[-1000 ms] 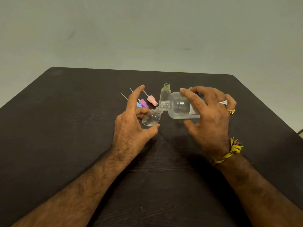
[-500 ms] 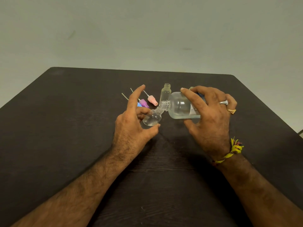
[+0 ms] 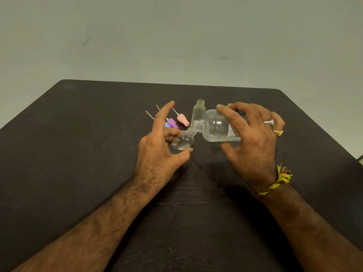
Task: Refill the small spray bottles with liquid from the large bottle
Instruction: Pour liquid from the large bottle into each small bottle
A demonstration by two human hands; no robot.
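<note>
While we're mid-pour, both hands are working above the dark table (image 3: 78,173). Left hand (image 3: 157,152) is gripping the small bottle (image 3: 181,141) between thumb and curled middle fingers, index finger sticking out straight and touching nothing. We're tilting that bottle so its neck points up and right; some clear liquid is already sitting in its base. Right hand (image 3: 253,142) is wrapping the big bottle (image 3: 218,126) from above, thumb underneath, fingers spread wide over the body, holding it roughly level with its threaded mouth touching the small bottle's mouth. We can't tell whether liquid is actually flowing. Step in hand, as we're reading it: filling the first small bottle. Next move is probably needing a slow extra tilt while keeping the mouths lined up, then righting the big bottle before overflow. Farther back, a second empty small bottle (image 3: 198,112) is standing upright, uncapped, just behind the pour. Left of it, pink (image 3: 183,119) and purple (image 3: 173,123) spray caps are lying with their tubes; a blue one is mostly hidden.
</note>
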